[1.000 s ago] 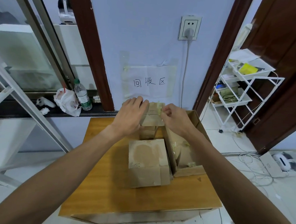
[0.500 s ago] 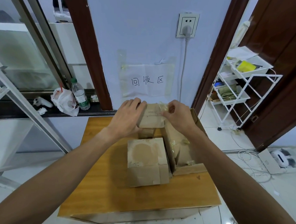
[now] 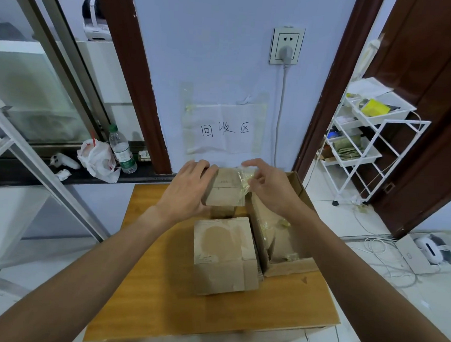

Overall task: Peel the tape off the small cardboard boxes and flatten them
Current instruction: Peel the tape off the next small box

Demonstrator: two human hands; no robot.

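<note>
Both hands work the far box (image 3: 224, 188) — left hand (image 3: 188, 192) grips its side, right hand (image 3: 268, 189) pinches clear tape (image 3: 242, 176), seemingly mid-peel; next calls for a steady pull rightward.

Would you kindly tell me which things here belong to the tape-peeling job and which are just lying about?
Job: small brown cardboard box gripped by left hand; clear tape strip pinched by right hand; second brown cardboard box; open brown carton holding tape scraps.
Lying about: clear plastic water bottle; white plastic bag; white wire rack.
</note>
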